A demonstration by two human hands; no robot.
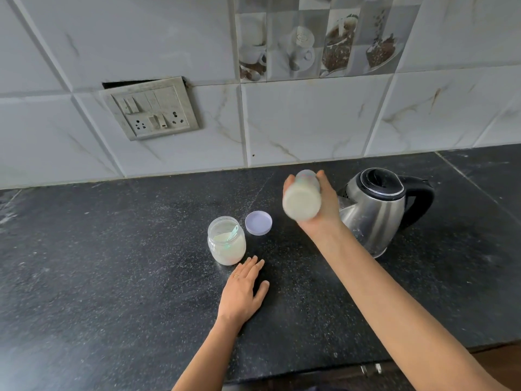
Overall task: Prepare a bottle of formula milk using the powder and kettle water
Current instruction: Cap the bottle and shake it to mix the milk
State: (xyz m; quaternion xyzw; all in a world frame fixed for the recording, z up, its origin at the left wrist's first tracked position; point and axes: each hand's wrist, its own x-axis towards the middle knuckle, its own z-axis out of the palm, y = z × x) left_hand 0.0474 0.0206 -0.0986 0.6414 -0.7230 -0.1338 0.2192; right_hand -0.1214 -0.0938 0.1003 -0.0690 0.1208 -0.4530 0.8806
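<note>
Bottle of milky formula tilts above the bench, right hand grasping it, probably for mixing; left hand rests flat, fingers released.

bottle blurred, markings unreadable; kettle partly behind r hand.

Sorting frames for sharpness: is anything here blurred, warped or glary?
Head view: the bottle in the right hand is smeared by motion blur, while the powder jar and kettle look crisp; head view, wide-angle distortion bows the tile lines toward the edges; light is soft and even, shadows faint, only mild sheen on the kettle.
</note>
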